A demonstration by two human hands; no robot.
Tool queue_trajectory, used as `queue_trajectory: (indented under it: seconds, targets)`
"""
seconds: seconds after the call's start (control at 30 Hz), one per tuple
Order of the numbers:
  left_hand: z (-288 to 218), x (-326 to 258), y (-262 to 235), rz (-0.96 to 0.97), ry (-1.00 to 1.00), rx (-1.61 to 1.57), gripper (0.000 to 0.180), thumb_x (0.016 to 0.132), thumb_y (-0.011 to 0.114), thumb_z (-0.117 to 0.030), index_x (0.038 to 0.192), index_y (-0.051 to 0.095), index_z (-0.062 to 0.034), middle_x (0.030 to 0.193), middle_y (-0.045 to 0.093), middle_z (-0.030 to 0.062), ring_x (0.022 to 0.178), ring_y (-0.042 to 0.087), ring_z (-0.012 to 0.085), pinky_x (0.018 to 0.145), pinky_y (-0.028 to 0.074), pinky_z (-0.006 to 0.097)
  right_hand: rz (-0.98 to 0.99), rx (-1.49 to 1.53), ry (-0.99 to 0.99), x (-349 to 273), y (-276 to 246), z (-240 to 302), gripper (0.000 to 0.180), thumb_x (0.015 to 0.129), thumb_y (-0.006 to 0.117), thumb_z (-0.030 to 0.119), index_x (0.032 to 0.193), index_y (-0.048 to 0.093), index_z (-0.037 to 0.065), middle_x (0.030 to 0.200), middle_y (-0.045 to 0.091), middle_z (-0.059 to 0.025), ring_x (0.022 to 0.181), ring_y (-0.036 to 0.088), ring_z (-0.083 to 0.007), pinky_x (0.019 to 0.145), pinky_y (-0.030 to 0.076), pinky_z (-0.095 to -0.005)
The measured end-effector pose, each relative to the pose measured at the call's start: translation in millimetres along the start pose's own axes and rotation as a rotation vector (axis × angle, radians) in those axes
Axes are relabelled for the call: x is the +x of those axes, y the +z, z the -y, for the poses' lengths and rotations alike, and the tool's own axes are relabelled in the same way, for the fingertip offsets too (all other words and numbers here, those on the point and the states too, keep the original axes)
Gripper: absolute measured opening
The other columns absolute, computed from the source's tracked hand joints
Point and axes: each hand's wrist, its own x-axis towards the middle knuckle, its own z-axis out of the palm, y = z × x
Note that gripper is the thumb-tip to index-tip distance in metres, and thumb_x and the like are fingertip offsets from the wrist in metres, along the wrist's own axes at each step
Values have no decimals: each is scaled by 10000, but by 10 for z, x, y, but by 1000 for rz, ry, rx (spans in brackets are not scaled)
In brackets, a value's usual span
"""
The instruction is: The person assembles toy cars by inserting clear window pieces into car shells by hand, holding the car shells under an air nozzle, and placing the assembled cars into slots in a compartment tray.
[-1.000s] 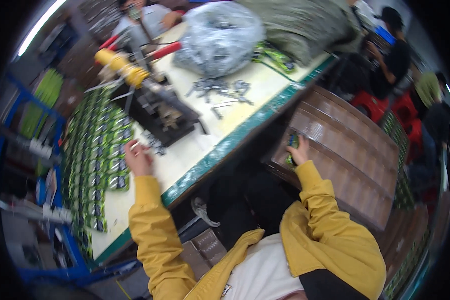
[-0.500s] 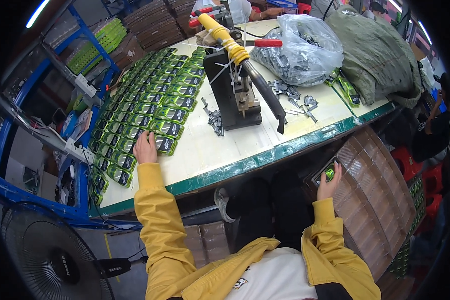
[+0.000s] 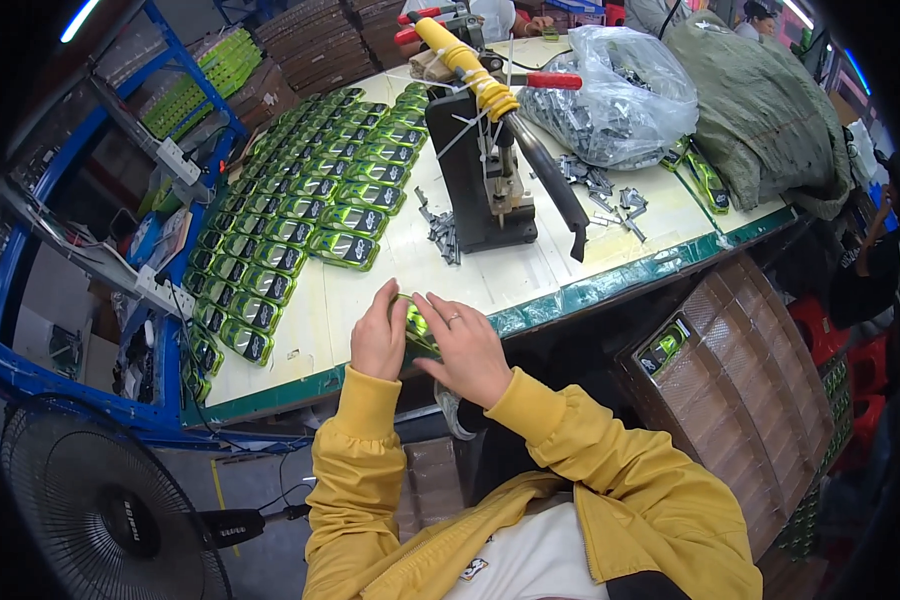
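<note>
green pack [image 3: 418,326] held between both hands [image 3: 377,340] [image 3: 470,354], seemingly touching each, partly hidden

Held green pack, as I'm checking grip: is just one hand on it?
No, the left hand and the right hand both hold the green pack.

Pack [image 3: 417,322], centre of frame: bright green. Pack rows [image 3: 345,248], left: green and black. Press grip [image 3: 465,65], upper centre: yellow. Tabletop [image 3: 315,305]: cream, green-edged. Tray [image 3: 760,365], right: brown. Jacket sleeves [image 3: 355,490], bottom: yellow.
</note>
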Motion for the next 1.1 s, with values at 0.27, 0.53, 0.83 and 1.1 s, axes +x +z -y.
queue_trajectory:
  seconds: [0.27, 0.53, 0.83, 1.1]
  targets:
    - [104, 1102, 531, 123, 258, 129, 118, 701, 604, -88, 791, 616, -13, 739, 609, 119, 606, 580, 212, 578, 452, 298, 10, 22, 57, -243, -376, 9, 565, 574, 687, 117, 1099, 483, 76, 952, 531, -83, 856, 521, -248, 727, 438, -324]
    - [226, 1145, 537, 230, 72, 175, 126, 636, 664, -130, 706, 630, -31, 612, 601, 81, 543, 566, 179, 535, 443, 276, -82, 141, 232, -451, -625, -112, 565, 602, 664, 129, 1128, 467, 77, 976, 529, -102, 758, 555, -241, 656, 457, -305]
    - [295, 940, 347, 104, 1, 139, 158, 642, 642, -54, 789, 591, -23, 655, 593, 65, 568, 561, 165, 549, 440, 258, -43, 19, 259, -427, -577, -175, 668, 601, 670, 145, 1206, 389, 92, 1001, 534, -107, 759, 524, -265, 655, 447, -325]
    - [289, 1098, 329, 237, 302, 305, 70, 640, 631, -71, 708, 637, -57, 705, 590, 91, 663, 568, 243, 606, 449, 319, -31, -74, 249, -445, -530, -178, 719, 549, 718, 175, 1189, 401, 84, 953, 565, -88, 741, 540, -241, 640, 458, -318]
